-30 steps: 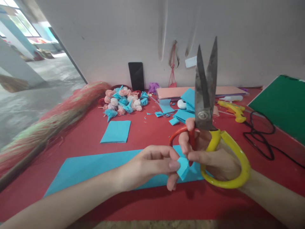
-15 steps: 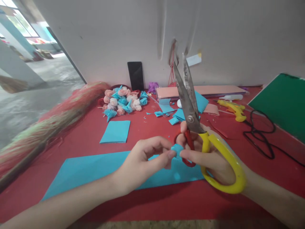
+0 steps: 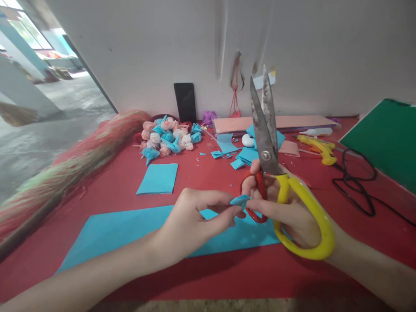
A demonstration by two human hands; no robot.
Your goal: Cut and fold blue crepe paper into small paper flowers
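My left hand (image 3: 195,221) pinches a small piece of blue paper (image 3: 240,201) between thumb and fingers. The right thumb touches the same piece from the other side. Scissors (image 3: 268,151) with one red and one yellow handle hang on my right hand (image 3: 295,212), blades pointing up and slightly apart. Beneath both hands lies a long blue paper sheet (image 3: 130,234) on the red table. A folded blue paper square (image 3: 158,178) rests beyond my left hand. Blue paper cuttings (image 3: 248,155) lie behind the scissors.
Pink, white and blue paper flowers (image 3: 169,136) are heaped at the back left, near an upright phone (image 3: 185,102). To the right are a yellow glue gun (image 3: 318,149), its black cord (image 3: 354,186) and a green board (image 3: 386,143). A fringed bundle (image 3: 65,186) lines the left edge.
The blue piece has tilted from facing me to nearly edge-on between the fingers. The scissors have shifted a little to the right and stand more upright.
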